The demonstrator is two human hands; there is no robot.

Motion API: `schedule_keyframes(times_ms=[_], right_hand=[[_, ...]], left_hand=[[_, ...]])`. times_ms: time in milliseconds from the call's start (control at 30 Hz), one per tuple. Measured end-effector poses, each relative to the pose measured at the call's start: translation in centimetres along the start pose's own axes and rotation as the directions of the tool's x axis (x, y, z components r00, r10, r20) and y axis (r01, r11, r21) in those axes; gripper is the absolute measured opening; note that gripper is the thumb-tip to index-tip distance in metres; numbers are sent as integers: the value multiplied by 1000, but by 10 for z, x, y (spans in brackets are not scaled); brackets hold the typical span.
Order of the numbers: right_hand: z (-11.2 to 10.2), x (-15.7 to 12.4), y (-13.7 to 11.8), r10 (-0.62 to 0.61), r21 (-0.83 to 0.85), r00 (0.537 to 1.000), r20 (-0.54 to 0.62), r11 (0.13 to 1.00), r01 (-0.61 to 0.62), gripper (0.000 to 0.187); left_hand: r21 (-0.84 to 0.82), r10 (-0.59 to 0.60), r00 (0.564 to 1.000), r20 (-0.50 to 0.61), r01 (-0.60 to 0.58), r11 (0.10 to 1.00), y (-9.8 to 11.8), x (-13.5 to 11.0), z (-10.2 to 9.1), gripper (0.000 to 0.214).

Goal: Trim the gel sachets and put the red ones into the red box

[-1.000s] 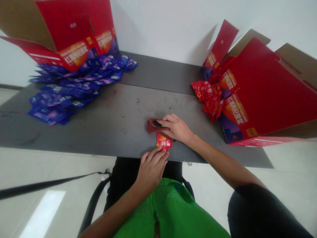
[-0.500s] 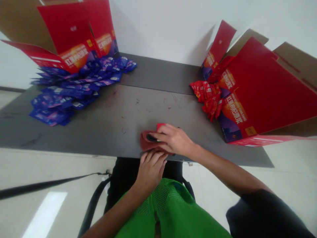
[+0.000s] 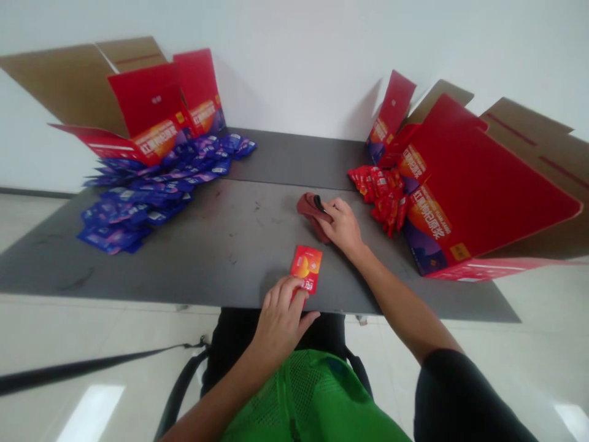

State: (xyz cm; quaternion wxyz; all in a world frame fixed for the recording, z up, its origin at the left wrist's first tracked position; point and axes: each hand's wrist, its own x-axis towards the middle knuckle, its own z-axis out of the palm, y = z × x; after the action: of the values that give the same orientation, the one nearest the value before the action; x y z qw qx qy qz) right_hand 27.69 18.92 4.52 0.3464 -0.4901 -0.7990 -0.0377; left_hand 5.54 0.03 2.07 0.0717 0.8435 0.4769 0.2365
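Observation:
A flat red sachet [image 3: 306, 268] with an orange print lies near the front edge of the table. My left hand [image 3: 283, 307] is at its lower end, fingers curled over that corner and holding it against the tabletop. Farther forward and to the right, my right hand [image 3: 343, 227] grips a folded reddish-brown cloth [image 3: 313, 215]. A small black piece pokes out at the top of the cloth; what it is I cannot tell. The cloth is apart from the sachet.
Blue sachets [image 3: 151, 184] lie heaped at the left before an open red carton [image 3: 147, 104]. A smaller pile of red sachets [image 3: 381, 193] sits at the right, against another large open carton [image 3: 492, 184]. Both stand on the grey table [image 3: 207, 258], with a wall behind.
My right hand has moved forward and right with the cloth, off the red sachet, which now shows. My left hand stays near the front edge. The camera view has tilted up slightly.

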Motion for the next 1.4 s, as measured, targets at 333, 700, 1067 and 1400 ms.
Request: schedule_keyframes(times_ms=[333,700,1067,1400], right_hand=[[5,-8,16,38,109,999,-2,993,-38,37],[0,-8,25,121,194,991,-61,975,-107,31],[0,-7,23,104,205,995,-6,973,-101,35],[-2,-6,26,83,149,996,35,985,-87,37]], left_hand=[[5,235,971,-47,-235,972,-22,-14,-12,28],[-575,-589,792,-158,411,707,-33,31,-39,30],[-110,-383,911,-151,370,922,-50,17,-31,50],[120,107,994,23,-109,987,-52,-35,-25,51]])
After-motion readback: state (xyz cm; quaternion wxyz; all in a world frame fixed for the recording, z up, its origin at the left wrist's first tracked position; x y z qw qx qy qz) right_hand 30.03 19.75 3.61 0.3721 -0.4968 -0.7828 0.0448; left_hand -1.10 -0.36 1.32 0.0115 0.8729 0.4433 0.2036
